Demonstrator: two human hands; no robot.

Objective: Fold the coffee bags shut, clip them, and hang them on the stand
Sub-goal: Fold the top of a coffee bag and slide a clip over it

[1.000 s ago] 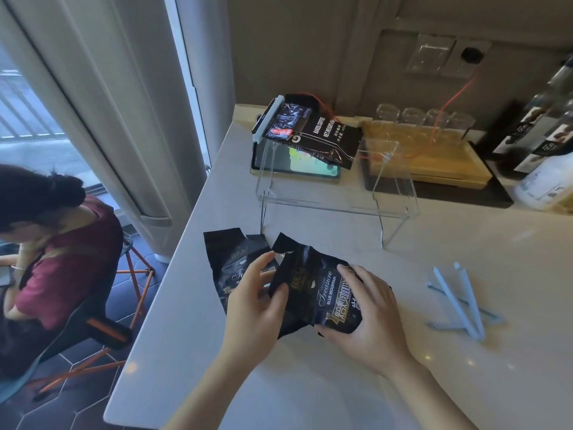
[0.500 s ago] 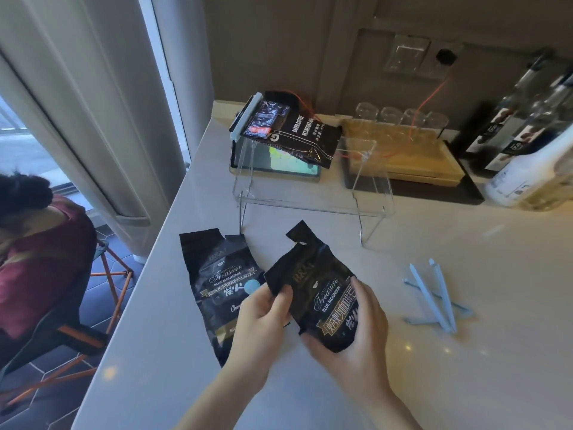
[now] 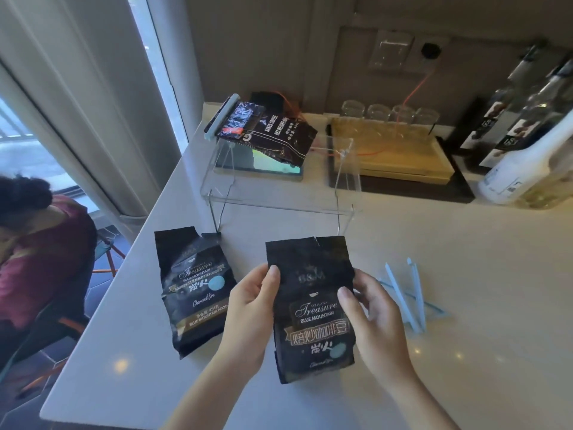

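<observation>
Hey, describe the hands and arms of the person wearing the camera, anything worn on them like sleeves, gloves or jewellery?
Both are bare. The left hand and right hand wear no gloves, and no rings show on the visible fingers. The forearms are uncovered down to the bottom edge of the picture: no sleeve, watch or bracelet in view. The nails that show are short and unpainted. Nothing is strapped or wired to either arm.

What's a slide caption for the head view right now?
Both hands, left hand and right hand, hold an unfolded coffee bag upright; second bag lies beside it, blue clips wait, clear stand behind.
</observation>
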